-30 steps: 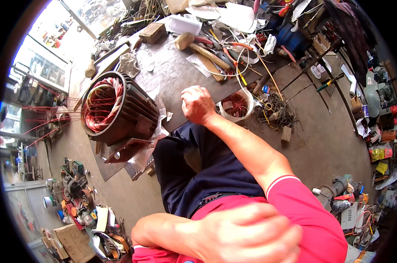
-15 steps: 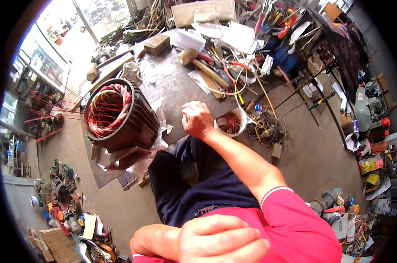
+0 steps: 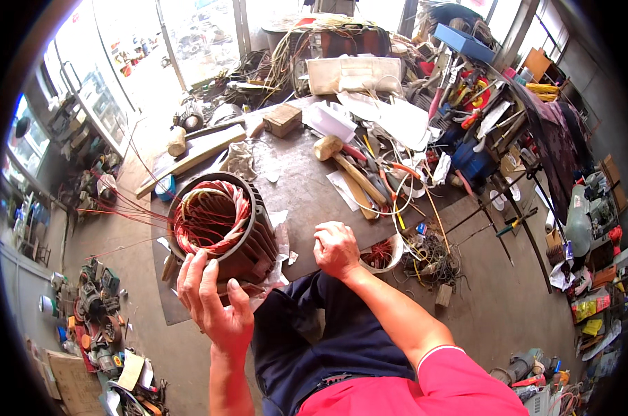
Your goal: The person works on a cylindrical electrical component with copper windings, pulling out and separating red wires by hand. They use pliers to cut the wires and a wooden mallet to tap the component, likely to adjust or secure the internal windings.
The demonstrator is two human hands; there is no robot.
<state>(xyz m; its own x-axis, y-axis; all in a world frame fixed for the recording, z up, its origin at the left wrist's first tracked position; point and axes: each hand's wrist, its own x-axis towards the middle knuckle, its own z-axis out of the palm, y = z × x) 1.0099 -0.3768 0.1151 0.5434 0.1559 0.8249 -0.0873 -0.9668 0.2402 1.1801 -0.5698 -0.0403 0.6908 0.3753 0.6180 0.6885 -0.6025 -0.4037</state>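
A motor stator (image 3: 262, 236) with a dark ribbed housing stands on the bench at the left. Inside its rim runs a ring of red and white bound windings (image 3: 239, 232), with long thin red wires (image 3: 144, 215) trailing out to the left. My left hand (image 3: 220, 308) is at the stator's near side, fingers apart and raised, the tips close to the rim; whether they touch it I cannot tell. By the bench's near edge, my right hand (image 3: 337, 251) is curled closed, its inside hidden. Just beside it sits a white bucket (image 3: 396, 258) with reddish wire in it.
A wooden mallet (image 3: 328, 147) lies among hand tools mid-bench. Behind are a wooden block (image 3: 282, 120) and white paper sheets (image 3: 404, 125). Tangled wire scrap (image 3: 432, 260) sits right of the bucket. Motor parts (image 3: 95, 298) stand on the floor at left.
My left hand has gone from in front of my chest forward to the stator, its fingers now spread. The right hand stays curled near the bucket. The view has tilted up, showing more background.
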